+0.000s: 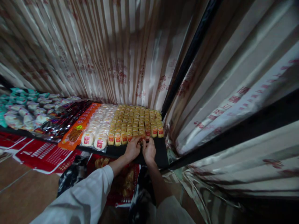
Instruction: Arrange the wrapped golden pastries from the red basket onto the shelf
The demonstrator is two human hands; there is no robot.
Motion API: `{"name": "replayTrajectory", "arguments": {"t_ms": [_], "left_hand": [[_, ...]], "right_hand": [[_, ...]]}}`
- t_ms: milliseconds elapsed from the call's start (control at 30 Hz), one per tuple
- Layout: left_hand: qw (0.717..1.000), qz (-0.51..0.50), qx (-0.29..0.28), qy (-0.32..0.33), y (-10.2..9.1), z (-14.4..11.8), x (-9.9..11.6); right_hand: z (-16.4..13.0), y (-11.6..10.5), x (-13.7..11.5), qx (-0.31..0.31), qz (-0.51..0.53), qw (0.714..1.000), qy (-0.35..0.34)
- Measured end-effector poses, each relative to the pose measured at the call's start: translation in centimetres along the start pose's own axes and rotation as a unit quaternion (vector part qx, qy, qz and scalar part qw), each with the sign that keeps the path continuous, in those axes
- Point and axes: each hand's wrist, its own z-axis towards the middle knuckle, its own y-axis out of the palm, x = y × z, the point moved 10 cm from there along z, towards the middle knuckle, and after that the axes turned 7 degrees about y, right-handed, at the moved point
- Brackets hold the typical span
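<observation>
White-sleeved left hand [132,148] and bare right hand [149,151] pinch, fingers closed, one yellow packet [141,134] at the shelf's [161,155] front edge, aligning its row.

hands [140,149]: 2 | red basket [121,183]: 1 | orange packets [77,132]: 1 row | yellow snack packs [137,123]: too many to count

A shop's snack display shelf

We see a dark shelf [161,155] packed with neat rows of small yellow packaged cakes [137,121], white wrapped buns [98,127] and teal packets [21,96], with red printed signage [44,154] hanging below and a red basket [123,183] of stock underneath.
</observation>
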Motion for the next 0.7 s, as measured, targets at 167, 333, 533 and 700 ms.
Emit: {"name": "replayTrajectory", "arguments": {"t_ms": [167, 333, 533, 700], "left_hand": [[1.000, 0.012, -0.008, -0.002, 0.2, 0.2, 0.1], [0.999, 0.027, -0.022, 0.028, 0.1, -0.4, 1.2], [0.998, 0.002, -0.017, 0.056, -0.6, -2.6, 1.8], [0.999, -0.038, 0.012, 0.015, -2.1, -6.6, -0.7]], "right_hand": [[0.0, -0.1, -0.4, 0.002, -0.053, 0.999, -0.003], [-0.1, -0.4, -0.3, 0.012, -0.011, 1.000, -0.008], [-0.1, -0.7, -0.6, 0.002, 0.050, 0.998, -0.032], [-1.8, -2.6, -1.6, 0.049, 0.058, 0.997, -0.029]]}}
